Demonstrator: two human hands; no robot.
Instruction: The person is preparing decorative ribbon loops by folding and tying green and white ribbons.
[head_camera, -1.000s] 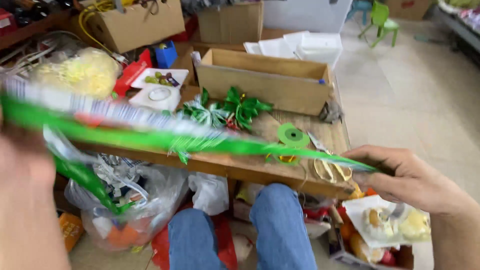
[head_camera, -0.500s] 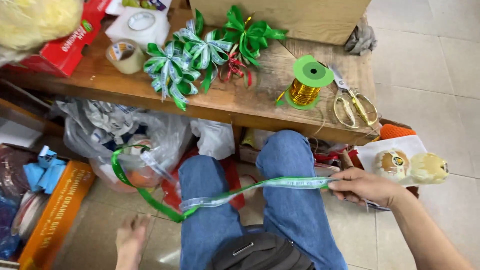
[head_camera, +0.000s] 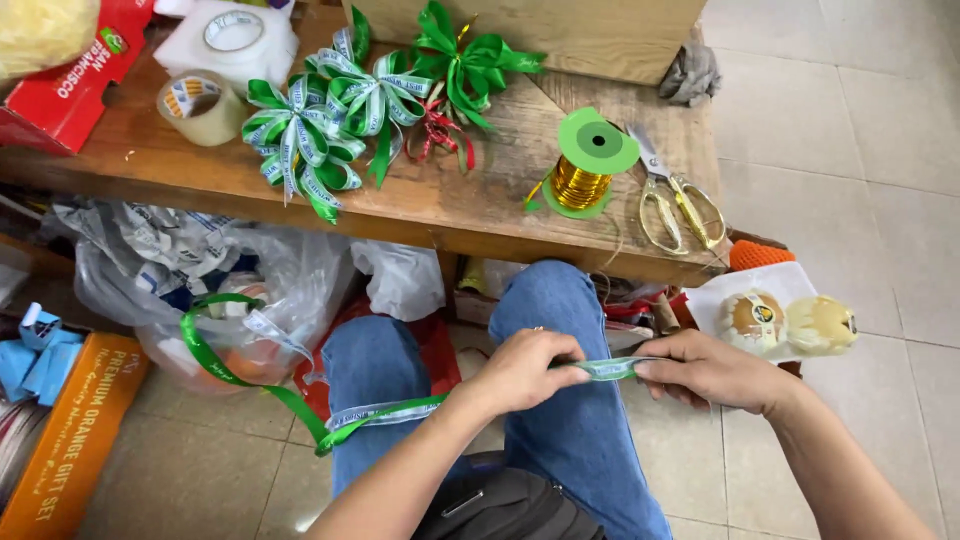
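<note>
Wooden table (head_camera: 420, 200) holds finished ribbon bows (head_camera: 340, 110), a gold wire spool (head_camera: 580, 170) and scissors (head_camera: 675, 200). Below it, over the knees, left hand (head_camera: 525, 370) and right hand (head_camera: 715, 372) each keep a closed pinching grip on a green ribbon (head_camera: 610, 368), stretched horizontally between them, its tail looping leftward.

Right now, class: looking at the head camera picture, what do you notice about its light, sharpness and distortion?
Head view: light is even and soft, with faint shadows. The hands and green ribbon are sharp, without motion blur. The gold wire spool glints, and the clear plastic bag shows mild glare. The wooden table edge bows slightly from the wide lens.
</note>
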